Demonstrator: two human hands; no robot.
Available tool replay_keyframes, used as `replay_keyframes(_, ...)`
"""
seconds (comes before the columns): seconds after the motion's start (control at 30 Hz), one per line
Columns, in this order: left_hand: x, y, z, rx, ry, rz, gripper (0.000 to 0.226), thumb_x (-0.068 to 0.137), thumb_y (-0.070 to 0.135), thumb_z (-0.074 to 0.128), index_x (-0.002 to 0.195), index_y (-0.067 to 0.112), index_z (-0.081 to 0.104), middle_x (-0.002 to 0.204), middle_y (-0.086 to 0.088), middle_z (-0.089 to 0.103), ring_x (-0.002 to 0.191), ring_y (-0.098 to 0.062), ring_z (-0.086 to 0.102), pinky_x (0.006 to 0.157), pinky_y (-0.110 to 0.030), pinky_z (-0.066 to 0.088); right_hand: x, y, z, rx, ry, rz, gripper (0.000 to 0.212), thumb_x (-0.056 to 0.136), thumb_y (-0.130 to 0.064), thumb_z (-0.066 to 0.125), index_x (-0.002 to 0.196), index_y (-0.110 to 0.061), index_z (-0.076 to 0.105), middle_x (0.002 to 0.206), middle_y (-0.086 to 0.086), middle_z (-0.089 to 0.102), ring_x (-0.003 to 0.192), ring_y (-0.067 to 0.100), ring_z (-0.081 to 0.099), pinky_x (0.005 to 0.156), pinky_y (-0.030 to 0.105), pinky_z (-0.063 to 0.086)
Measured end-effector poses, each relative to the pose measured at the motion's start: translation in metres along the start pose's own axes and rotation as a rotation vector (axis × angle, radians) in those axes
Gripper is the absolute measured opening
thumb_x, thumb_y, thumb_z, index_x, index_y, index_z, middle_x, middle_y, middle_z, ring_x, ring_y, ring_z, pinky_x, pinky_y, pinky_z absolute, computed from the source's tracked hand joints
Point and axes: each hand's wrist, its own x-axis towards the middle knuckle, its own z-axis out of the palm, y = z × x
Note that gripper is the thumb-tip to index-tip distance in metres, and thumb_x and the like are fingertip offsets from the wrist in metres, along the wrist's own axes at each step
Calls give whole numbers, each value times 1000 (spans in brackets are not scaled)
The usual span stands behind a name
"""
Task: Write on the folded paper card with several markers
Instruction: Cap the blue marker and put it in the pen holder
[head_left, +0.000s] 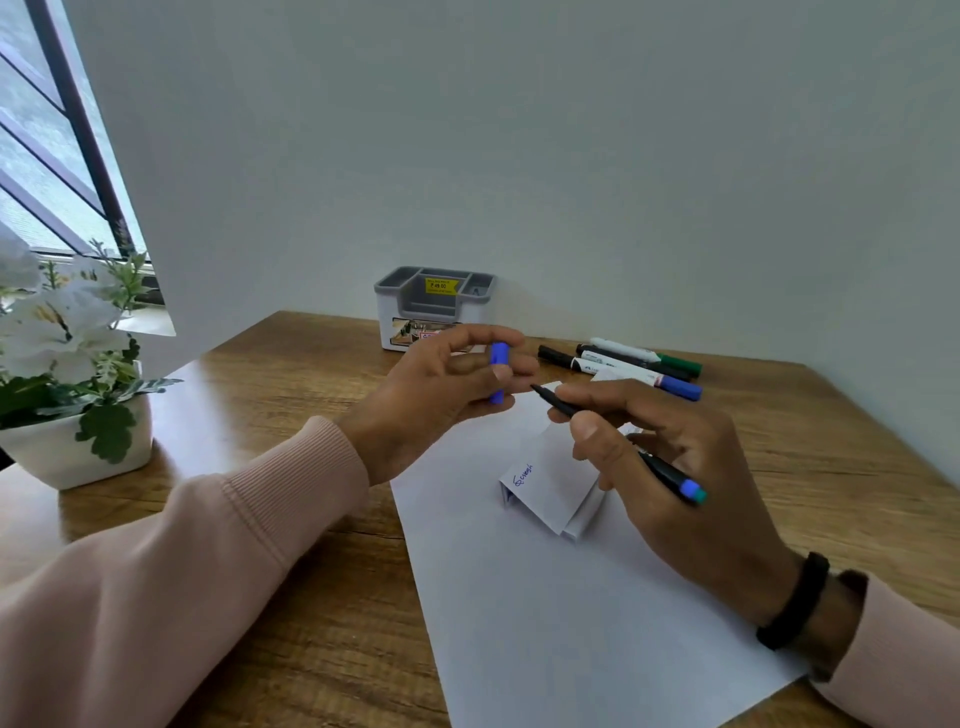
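1. Standing at the far left of the wooden table (291, 519) is a white pot of white flowers (67, 364), beside a window (47, 156); it is sitting well apart from everything else.
2. Reaching in from the lower left is a pink sleeve, and the left hand (441, 395) is hovering above the table; its thumb and fingertips are pinching a blue cap (498, 371), which is standing roughly upright between them.
3. Sitting behind that hand, against the wall, is a grey and white desk organiser (434, 306) with a yellow price sticker.
4. Lying under both hands is a white sheet (545, 623); the folded paper card (548, 483) is resting on it near the middle, between the two hands and partly under the right one, with blue writing showing at its left end.
5. Curling round a black marker (613, 441) is the right hand (691, 493), which is gripping the barrel with the bare tip pointing left toward the cap and just short of it; the marker's blue end is sticking out to the right; a black band (795, 603) is circling the wrist.
6. Lying behind the right hand are three or so spare markers (634, 364), side by side and touching; one is showing a green cap, one a blue cap.
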Motion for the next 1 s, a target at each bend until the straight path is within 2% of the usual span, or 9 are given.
replay_keyframes(0.1, 1, 4, 1, -364, 30, -115, 31, 100, 5, 58, 130, 8, 53, 118, -19, 75, 110, -32, 73, 82, -36, 63, 0, -2, 2, -67, -16, -53, 22, 101, -27, 65, 118, -21, 79, 110, -11, 80, 93, 15, 76, 64, 38, 63)
replay_keyframes(0.2, 0, 5, 4, -484, 10, -162, 35, 96, 9, 62, 129, 7, 54, 119, -22, 73, 110, -33, 73, 80, -36, 63, 0, -3, 3, -151, -16, -86, 23, 99, -21, 66, 118, -17, 80, 111, -10, 80, 95, 11, 75, 69, 31, 62)
replay_keyframes(0.4, -2, 6, 5, -514, -13, -181, 40, 93, 11, 65, 132, 4, 54, 120, -24, 72, 110, -33, 73, 80, -35, 63, 1, -5, 3, -182, -3, -126, 26, 100, -21, 65, 121, -15, 79, 113, -7, 80, 96, 9, 74, 70, 26, 60)
replay_keyframes(0.63, -5, 6, 7, -489, -31, -197, 30, 87, 14, 69, 116, 7, 64, 119, -24, 73, 107, -32, 74, 80, -35, 63, 2, -2, 4, -178, -1, -148, 26, 101, -18, 64, 124, -16, 77, 117, -12, 78, 101, 5, 73, 78, 20, 56)
replay_keyframes(0.7, -6, 6, 10, -458, -41, -202, 29, 87, 16, 70, 113, 6, 65, 118, -23, 74, 104, -31, 75, 81, -35, 63, 2, -4, 5, -141, -30, -117, 28, 105, -23, 60, 130, -24, 72, 120, -18, 75, 103, 4, 73, 82, 17, 53)
replay_keyframes(0.77, -7, 5, 15, -425, -42, -207, 32, 86, 20, 70, 115, 6, 67, 116, -22, 74, 103, -31, 75, 81, -35, 63, 1, -8, 5, -81, -81, -52, 25, 108, -35, 52, 130, -35, 64, 112, -19, 74, 97, 11, 74, 75, 19, 54)
replay_keyframes(0.83, -9, 4, 19, -403, -52, -199, 34, 88, 22, 69, 117, 5, 71, 119, -20, 74, 108, -30, 74, 82, -35, 63, 0, -8, 5, -67, -72, -9, 20, 108, -48, 45, 117, -38, 59, 94, -14, 70, 83, 15, 71, 65, 25, 54)
replay_keyframes(0.93, -12, 5, 26, -455, -37, -187, 29, 89, 19, 66, 113, 8, 78, 121, -16, 74, 110, -28, 73, 80, -32, 63, 1, -5, 5, -103, -22, 35, 56, 105, -66, 34, 77, -24, 58, 65, -5, 56, 61, 16, 56, 56, 41, 47)
replay_keyframes(1.0, -14, 8, 30, -477, -23, -157, 30, 89, 18, 64, 114, 9, 77, 120, -15, 75, 109, -26, 74, 78, -30, 62, 1, -7, 7, -151, -17, 9, 56, 107, -64, 32, 63, -32, 45, 55, -8, 43, 52, 15, 45, 51, 39, 40)
